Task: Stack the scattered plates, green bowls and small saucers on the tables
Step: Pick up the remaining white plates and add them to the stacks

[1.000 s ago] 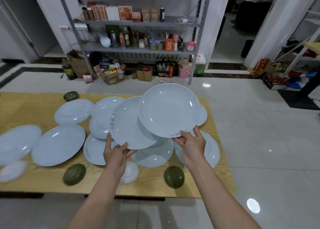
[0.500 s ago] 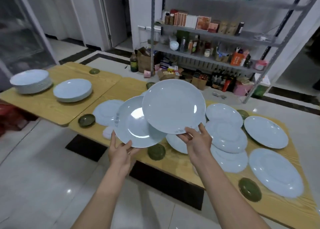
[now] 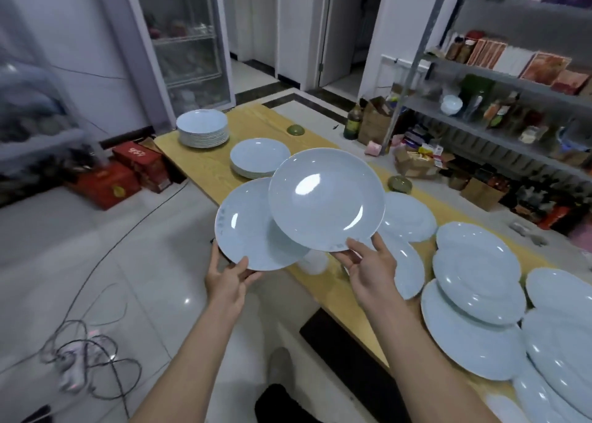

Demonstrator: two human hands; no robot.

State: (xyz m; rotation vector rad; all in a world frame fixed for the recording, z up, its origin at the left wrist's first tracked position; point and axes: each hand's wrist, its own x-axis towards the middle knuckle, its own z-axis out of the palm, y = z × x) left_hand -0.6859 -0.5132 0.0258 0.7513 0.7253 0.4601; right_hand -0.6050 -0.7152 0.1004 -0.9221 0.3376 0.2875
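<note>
Left hand [image 3: 229,283] pinches a round pale-blue glazed plate [image 3: 250,230]; right hand [image 3: 373,272] pinches a second plate [image 3: 326,198] (overlapping it) by the yellow wooden bench [image 3: 205,163].

Dim, cool indoor lighting from overhead. Specular glare marks the plate [image 3: 326,200] in my right hand [image 3: 371,272] and the floor tiles [image 3: 186,301]. Wide-angle distortion bends edges; the shelving [image 3: 512,102] is blurred.

the left hand [image 3: 229,281] and right hand [image 3: 371,272] have swung leftward with their plates, off the scattered plates [image 3: 477,275], which now lie right of the right hand. the left plate [image 3: 253,230] now hangs partly over the floor [image 3: 128,262] at the edge of the surface [image 3: 208,166]. beyond the right plate [image 3: 326,198], a low stack [image 3: 259,157] and a tall stack [image 3: 202,129] have drawn nearer.
</note>
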